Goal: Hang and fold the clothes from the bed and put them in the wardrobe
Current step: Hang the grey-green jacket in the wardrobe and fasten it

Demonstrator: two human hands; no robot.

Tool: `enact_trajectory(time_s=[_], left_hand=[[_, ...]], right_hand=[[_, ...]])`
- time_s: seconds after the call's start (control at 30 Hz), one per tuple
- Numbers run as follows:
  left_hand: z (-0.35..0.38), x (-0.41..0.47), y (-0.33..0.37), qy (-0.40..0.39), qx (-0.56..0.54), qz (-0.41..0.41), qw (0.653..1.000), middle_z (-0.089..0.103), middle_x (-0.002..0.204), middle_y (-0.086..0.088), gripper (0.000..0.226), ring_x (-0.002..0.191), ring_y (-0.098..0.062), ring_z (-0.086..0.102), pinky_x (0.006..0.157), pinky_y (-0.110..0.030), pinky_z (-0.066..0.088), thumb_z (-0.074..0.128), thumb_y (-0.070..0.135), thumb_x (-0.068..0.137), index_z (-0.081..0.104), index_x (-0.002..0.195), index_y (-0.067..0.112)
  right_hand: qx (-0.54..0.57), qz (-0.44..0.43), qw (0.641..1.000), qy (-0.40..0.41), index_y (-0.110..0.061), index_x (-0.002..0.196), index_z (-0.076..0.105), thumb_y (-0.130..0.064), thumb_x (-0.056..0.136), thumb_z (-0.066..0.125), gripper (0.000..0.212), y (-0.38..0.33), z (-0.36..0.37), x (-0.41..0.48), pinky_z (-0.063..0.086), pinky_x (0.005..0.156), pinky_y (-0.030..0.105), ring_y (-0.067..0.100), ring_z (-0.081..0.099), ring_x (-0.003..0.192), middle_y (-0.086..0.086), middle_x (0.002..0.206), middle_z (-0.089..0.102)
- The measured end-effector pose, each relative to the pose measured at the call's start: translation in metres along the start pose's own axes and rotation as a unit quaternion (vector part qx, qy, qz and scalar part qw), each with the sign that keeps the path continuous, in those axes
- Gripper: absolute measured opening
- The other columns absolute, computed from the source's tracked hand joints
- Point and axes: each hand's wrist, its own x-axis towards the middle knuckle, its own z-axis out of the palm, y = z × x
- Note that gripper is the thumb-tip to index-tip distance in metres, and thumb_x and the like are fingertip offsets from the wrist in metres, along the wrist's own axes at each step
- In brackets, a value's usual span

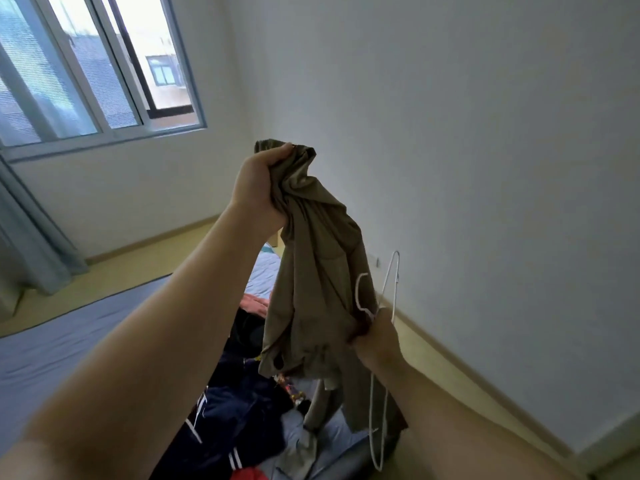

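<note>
An olive-green garment point(318, 271) hangs bunched in the air above the bed. My left hand point(261, 185) grips its top, raised high. Lower down, my right hand point(375, 336) holds a white wire hanger point(389, 292) together with a fold of the same garment. The hanger's hook curls against the cloth and its frame sticks out above and below my fist. Below lies a pile of clothes point(235, 410) on the bed: a dark navy piece with white stripes, something red and a patterned item.
The bed point(69, 341) has a blue-grey sheet and fills the lower left. A white wall point(485, 168) runs close on the right with a strip of wooden floor point(467, 386) beside it. A window point(86, 64) and a blue curtain point(31, 244) are at the left.
</note>
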Motion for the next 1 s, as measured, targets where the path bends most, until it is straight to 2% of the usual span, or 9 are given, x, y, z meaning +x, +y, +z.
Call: enact_trajectory(time_s=[0.13, 0.33, 0.4, 0.5, 0.6, 0.67, 0.8, 0.9, 1.0], left_hand=[[-0.004, 0.007, -0.001, 0.009, -0.029, -0.003, 1.0, 0.066, 0.074, -0.008, 0.025, 0.052, -0.019, 0.06, 0.054, -0.025, 0.053, 0.05, 0.011, 0.099, 0.062, 0.079, 0.003], [0.018, 0.016, -0.006, -0.029, -0.041, -0.027, 0.998, 0.064, 0.074, -0.008, 0.024, 0.054, -0.021, 0.06, 0.061, -0.028, 0.054, 0.051, 0.016, 0.1, 0.063, 0.083, 0.003], [0.019, 0.019, -0.005, -0.043, -0.048, -0.03, 0.997, 0.061, 0.069, -0.008, 0.025, 0.053, -0.022, 0.058, 0.062, -0.03, 0.052, 0.049, 0.016, 0.1, 0.061, 0.083, 0.003], [0.003, 0.028, 0.006, -0.038, -0.041, -0.037, 0.998, 0.061, 0.07, -0.008, 0.021, 0.055, -0.022, 0.058, 0.064, -0.03, 0.052, 0.051, 0.017, 0.099, 0.061, 0.085, 0.004], [-0.04, 0.049, 0.016, 0.043, 0.054, 0.018, 0.997, 0.063, 0.081, -0.016, 0.012, 0.061, -0.029, 0.062, 0.067, -0.044, 0.058, 0.065, 0.011, 0.087, 0.059, 0.095, 0.006], [-0.072, 0.06, 0.012, 0.116, 0.159, 0.078, 0.977, 0.062, 0.085, -0.019, 0.018, 0.064, -0.031, 0.064, 0.064, -0.052, 0.059, 0.069, 0.007, 0.08, 0.056, 0.092, 0.007], [-0.125, 0.071, -0.021, 0.158, 0.339, 0.068, 0.925, 0.065, 0.09, -0.017, 0.03, 0.065, -0.024, 0.069, 0.054, -0.04, 0.06, 0.076, 0.015, 0.078, 0.055, 0.096, 0.006], [-0.147, 0.072, -0.055, 0.051, 0.515, -0.001, 0.856, 0.067, 0.104, -0.01, 0.044, 0.096, -0.029, 0.069, 0.083, -0.048, 0.06, 0.085, 0.019, 0.068, 0.057, 0.101, 0.017], [-0.143, 0.055, -0.088, -0.164, 0.578, -0.087, 0.795, 0.049, 0.135, -0.003, 0.081, 0.125, -0.023, 0.05, 0.096, -0.041, 0.053, 0.078, 0.005, 0.062, 0.048, 0.134, 0.024]], right_hand=[[-0.002, 0.015, 0.999, -0.035, -0.009, 0.116, 0.033, -0.005, 0.077, 0.071, 0.055, -0.017, -0.016, 0.007, 0.054, 0.089, 0.049, 0.023, 0.059, 0.096, 0.001, 0.098, 0.052], [0.089, -0.011, 0.991, -0.101, -0.024, 0.145, 0.037, -0.024, 0.043, 0.096, 0.118, -0.014, 0.028, -0.004, 0.055, 0.094, 0.028, 0.013, 0.056, 0.118, -0.01, 0.127, 0.058], [0.092, 0.008, 0.992, -0.081, -0.021, 0.143, 0.043, -0.02, 0.063, 0.089, 0.093, -0.01, 0.04, -0.012, 0.053, 0.077, 0.014, 0.013, 0.061, 0.107, -0.007, 0.124, 0.062], [0.062, 0.079, 0.995, -0.002, -0.01, 0.126, 0.052, -0.018, 0.087, 0.062, 0.041, -0.017, 0.045, -0.011, 0.052, 0.081, 0.031, 0.028, 0.063, 0.104, 0.008, 0.116, 0.064], [0.093, 0.078, 0.992, 0.029, -0.007, 0.113, 0.057, -0.016, 0.081, 0.045, 0.035, -0.045, 0.03, -0.002, 0.054, 0.087, 0.046, 0.034, 0.063, 0.103, 0.011, 0.106, 0.064], [0.093, 0.06, 0.992, 0.052, -0.007, 0.119, 0.054, -0.012, 0.086, 0.045, 0.035, -0.067, 0.016, 0.004, 0.049, 0.083, 0.04, 0.029, 0.058, 0.103, 0.007, 0.107, 0.059], [0.104, -0.004, 0.989, 0.103, -0.015, 0.112, 0.051, -0.012, 0.096, 0.047, 0.016, -0.111, -0.018, 0.013, 0.041, 0.084, 0.031, 0.018, 0.051, 0.097, -0.003, 0.104, 0.052], [0.152, -0.035, 0.979, 0.129, -0.02, 0.085, 0.048, -0.017, 0.098, 0.049, 0.014, -0.139, -0.037, 0.013, 0.04, 0.068, 0.029, 0.016, 0.052, 0.078, -0.003, 0.083, 0.052], [0.158, -0.04, 0.977, 0.14, -0.021, 0.074, 0.039, -0.011, 0.094, 0.049, 0.024, -0.151, -0.049, 0.014, 0.036, 0.064, 0.03, 0.017, 0.044, 0.068, -0.002, 0.073, 0.044]])
